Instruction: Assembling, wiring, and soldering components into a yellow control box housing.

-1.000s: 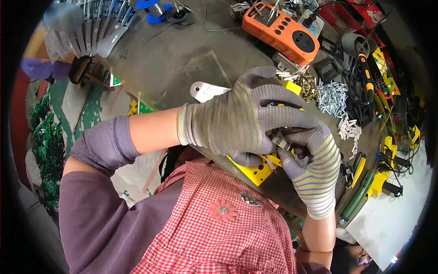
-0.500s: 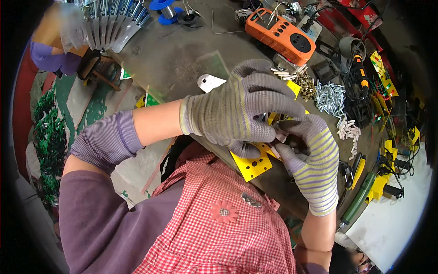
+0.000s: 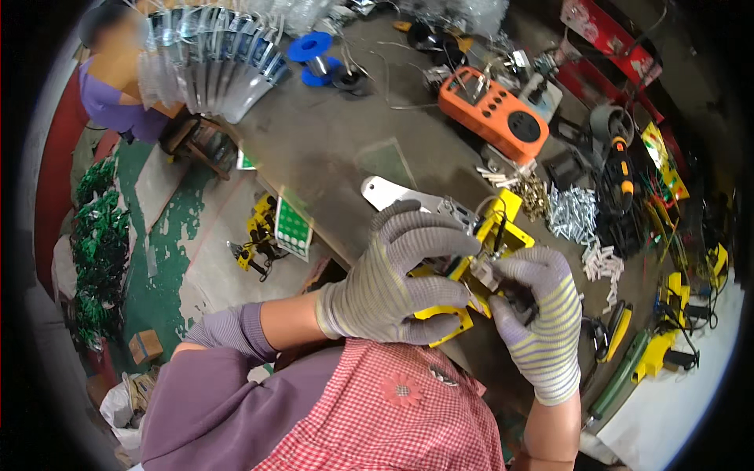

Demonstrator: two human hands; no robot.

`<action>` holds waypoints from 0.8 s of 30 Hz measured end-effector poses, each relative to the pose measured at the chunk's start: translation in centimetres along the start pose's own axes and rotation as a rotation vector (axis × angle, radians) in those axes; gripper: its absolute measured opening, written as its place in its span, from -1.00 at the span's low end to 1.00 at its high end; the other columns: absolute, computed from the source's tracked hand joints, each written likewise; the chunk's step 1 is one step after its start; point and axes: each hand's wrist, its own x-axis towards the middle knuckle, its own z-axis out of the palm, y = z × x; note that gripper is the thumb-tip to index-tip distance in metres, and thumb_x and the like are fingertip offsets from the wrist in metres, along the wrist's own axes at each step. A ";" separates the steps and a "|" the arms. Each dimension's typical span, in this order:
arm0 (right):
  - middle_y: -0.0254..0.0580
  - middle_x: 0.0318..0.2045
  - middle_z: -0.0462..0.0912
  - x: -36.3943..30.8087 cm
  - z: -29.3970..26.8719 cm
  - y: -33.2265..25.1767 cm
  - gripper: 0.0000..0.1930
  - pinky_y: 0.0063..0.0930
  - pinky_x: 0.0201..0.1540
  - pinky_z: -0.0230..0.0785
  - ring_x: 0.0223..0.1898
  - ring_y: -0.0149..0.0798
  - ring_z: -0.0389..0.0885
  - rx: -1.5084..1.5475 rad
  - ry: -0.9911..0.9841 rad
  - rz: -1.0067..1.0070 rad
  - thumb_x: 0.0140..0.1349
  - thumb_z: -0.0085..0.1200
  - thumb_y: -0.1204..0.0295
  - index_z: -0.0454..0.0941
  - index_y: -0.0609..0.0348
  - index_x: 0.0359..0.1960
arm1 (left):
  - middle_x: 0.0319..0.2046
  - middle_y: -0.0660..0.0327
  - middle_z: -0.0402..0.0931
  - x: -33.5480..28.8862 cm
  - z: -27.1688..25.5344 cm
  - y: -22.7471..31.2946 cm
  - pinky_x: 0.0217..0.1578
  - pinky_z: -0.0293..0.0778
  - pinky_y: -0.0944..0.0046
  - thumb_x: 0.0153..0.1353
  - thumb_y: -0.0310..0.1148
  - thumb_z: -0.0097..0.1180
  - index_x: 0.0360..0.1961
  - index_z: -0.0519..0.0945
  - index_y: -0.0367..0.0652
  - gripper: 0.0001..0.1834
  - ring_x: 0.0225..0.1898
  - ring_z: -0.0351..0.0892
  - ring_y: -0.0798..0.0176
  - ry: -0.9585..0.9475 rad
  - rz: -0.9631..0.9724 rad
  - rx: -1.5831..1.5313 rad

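On the counter (image 3: 334, 133) we see an orange device with buttons (image 3: 491, 114) between one and two o'clock, a blue spool of silvery wire (image 3: 316, 64) at eleven, and a fan of clear-wrapped long pieces (image 3: 224, 67) between ten and eleven. Toward four o'clock we have a green rod-shaped tool (image 3: 620, 373); off the counter, we find bushy green foliage (image 3: 102, 243) at nine and a small cardboard box (image 3: 145, 346) at eight.

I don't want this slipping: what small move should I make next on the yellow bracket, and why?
Perhaps steady the yellow bracket with your left hand, which reaches over it, since your right hand is at the small silvery part.
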 end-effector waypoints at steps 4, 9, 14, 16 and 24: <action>-0.08 -0.12 0.51 -0.1 0.0 -0.1 -0.58 -0.40 -0.24 0.48 -0.29 -0.18 0.57 0.010 0.024 -0.014 -0.04 0.23 0.69 0.61 0.10 -0.08 | -0.11 0.21 0.54 0.3 -2.3 -1.7 0.08 0.38 0.00 -0.04 -0.35 0.34 -0.34 0.61 0.04 -0.79 -0.01 0.51 0.02 0.082 -0.183 0.060; -0.14 -0.15 0.53 -0.6 -0.4 -0.4 -0.57 -0.47 -0.30 0.46 -0.38 -0.31 0.55 0.065 0.074 0.037 -0.06 0.24 0.70 0.62 0.11 -0.09 | -0.28 0.05 0.55 5.8 -3.7 -7.7 -0.20 0.49 0.09 0.06 -0.47 0.21 -0.31 0.61 -0.14 -0.87 -0.22 0.58 -0.03 0.173 -0.357 0.319; -0.17 -0.17 0.56 -0.9 -1.7 -0.7 -0.60 -0.52 -0.36 0.40 -0.42 -0.37 0.51 0.014 0.135 0.039 -0.07 0.25 0.70 0.60 0.10 -0.13 | -0.33 -0.01 0.53 7.1 -3.1 -13.0 -0.18 0.52 0.01 0.05 -0.39 0.23 -0.35 0.62 -0.15 -0.87 -0.15 0.57 -0.12 -0.279 -0.485 0.824; -0.19 -0.17 0.56 -1.3 -3.2 0.0 -0.62 -0.52 -0.34 0.39 -0.37 -0.35 0.50 -0.125 0.236 0.053 -0.05 0.22 0.70 0.60 0.08 -0.15 | -0.32 -0.01 0.53 6.4 -3.4 -12.6 -0.16 0.51 0.01 0.04 -0.40 0.23 -0.37 0.61 -0.15 -0.88 -0.17 0.57 -0.12 -0.263 -0.457 0.769; -0.16 0.04 0.61 5.1 -10.2 7.7 -0.47 -0.40 0.15 0.37 0.02 -0.26 0.57 -0.455 0.364 0.083 0.16 -0.02 0.79 0.51 0.14 0.18 | -0.31 0.09 0.54 0.7 -7.8 -7.5 -0.10 0.45 0.02 -0.05 -0.46 0.20 -0.40 0.56 -0.13 -0.87 -0.21 0.54 -0.08 -0.272 -0.246 0.527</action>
